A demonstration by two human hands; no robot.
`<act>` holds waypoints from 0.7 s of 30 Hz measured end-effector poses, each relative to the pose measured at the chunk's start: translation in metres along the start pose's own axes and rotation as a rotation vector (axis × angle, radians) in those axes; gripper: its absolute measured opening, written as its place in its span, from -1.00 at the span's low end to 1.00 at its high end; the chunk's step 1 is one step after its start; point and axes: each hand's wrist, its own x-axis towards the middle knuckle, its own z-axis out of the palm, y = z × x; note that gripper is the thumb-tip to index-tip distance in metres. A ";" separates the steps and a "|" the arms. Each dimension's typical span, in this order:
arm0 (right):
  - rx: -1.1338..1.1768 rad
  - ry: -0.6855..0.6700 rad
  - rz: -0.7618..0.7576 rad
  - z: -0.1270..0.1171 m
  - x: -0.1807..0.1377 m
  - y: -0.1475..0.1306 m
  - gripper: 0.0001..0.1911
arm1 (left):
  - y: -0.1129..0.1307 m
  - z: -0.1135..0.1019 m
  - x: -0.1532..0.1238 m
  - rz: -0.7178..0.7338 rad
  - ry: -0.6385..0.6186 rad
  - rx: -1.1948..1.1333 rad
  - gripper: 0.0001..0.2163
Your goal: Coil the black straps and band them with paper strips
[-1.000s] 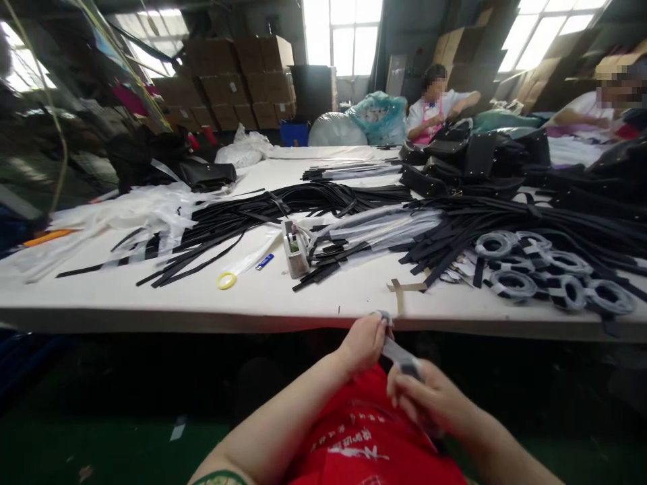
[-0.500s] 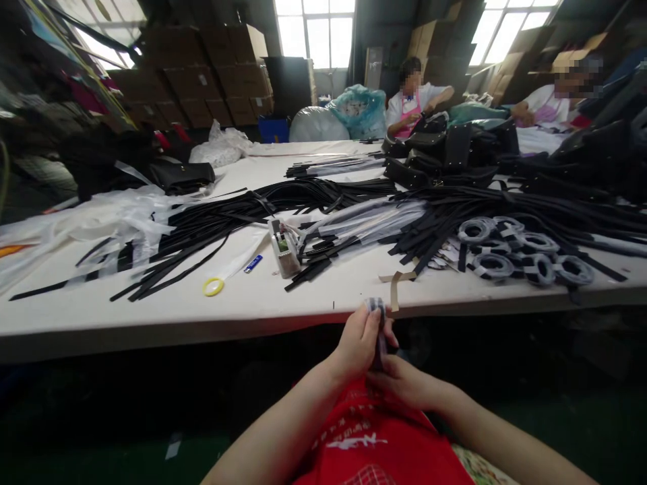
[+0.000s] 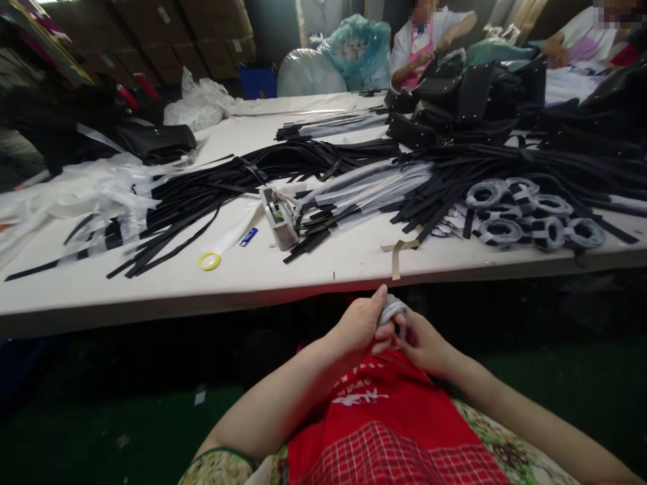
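Observation:
Just off the table's near edge, my left hand point(image 3: 361, 322) is closed around a greyish coiled strap point(image 3: 392, 307), its thumb pointing up beside the roll. My right hand point(image 3: 423, 342) meets it from the other side, fingers bent against the coil and its loose end. Part of the roll is hidden behind the fingers. Similar finished coils of plastic-wrapped strap point(image 3: 501, 232) lie in a cluster on the right of the table. Strips of tan tape point(image 3: 397, 259) stick to the table edge straight ahead of my hands.
Long black straps point(image 3: 202, 195) and plastic-wrapped straps point(image 3: 374, 185) spread over the white table point(image 3: 242, 283). A yellow tape ring point(image 3: 209, 261), a blue cutter point(image 3: 249, 236) and a grey tape dispenser point(image 3: 279, 219) sit left of centre. Black bags point(image 3: 475, 101) are piled before two people.
The view has tipped downward. My hands have turned the coil so its rounded side shows, and the right hand has come up alongside the left.

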 end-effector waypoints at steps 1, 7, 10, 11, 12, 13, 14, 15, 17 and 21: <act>0.076 -0.051 0.059 0.013 -0.003 -0.003 -0.75 | 0.001 0.000 0.004 0.074 0.056 -0.025 -0.37; 0.515 -0.498 0.216 -0.005 -0.020 -0.026 -0.60 | -0.018 -0.025 0.012 0.611 0.270 0.796 -0.44; 0.428 -0.173 0.264 -0.053 -0.017 -0.018 -0.57 | -0.024 -0.024 -0.001 0.541 0.087 1.040 -0.44; 0.344 -0.056 0.265 -0.065 -0.014 -0.013 -0.58 | -0.023 -0.021 -0.006 0.458 0.026 0.978 -0.43; 0.251 0.036 0.246 -0.074 -0.011 -0.008 -0.59 | -0.019 -0.016 -0.011 0.348 -0.026 0.861 -0.41; 0.168 0.094 0.202 -0.078 -0.009 -0.004 -0.57 | -0.015 -0.011 -0.015 0.223 -0.067 0.703 -0.39; 0.106 0.109 0.145 -0.079 -0.007 -0.002 -0.52 | -0.009 -0.007 -0.017 0.104 -0.094 0.528 -0.37; 0.072 0.084 0.085 -0.075 -0.005 0.000 -0.47 | -0.003 -0.004 -0.019 0.009 -0.107 0.358 -0.35; 0.088 -0.024 0.007 -0.058 -0.004 -0.001 -0.43 | 0.011 -0.001 -0.018 -0.070 -0.107 0.104 -0.35; 0.267 -0.161 0.106 -0.012 -0.006 -0.005 -0.60 | 0.028 -0.009 -0.001 0.256 0.082 0.146 -0.36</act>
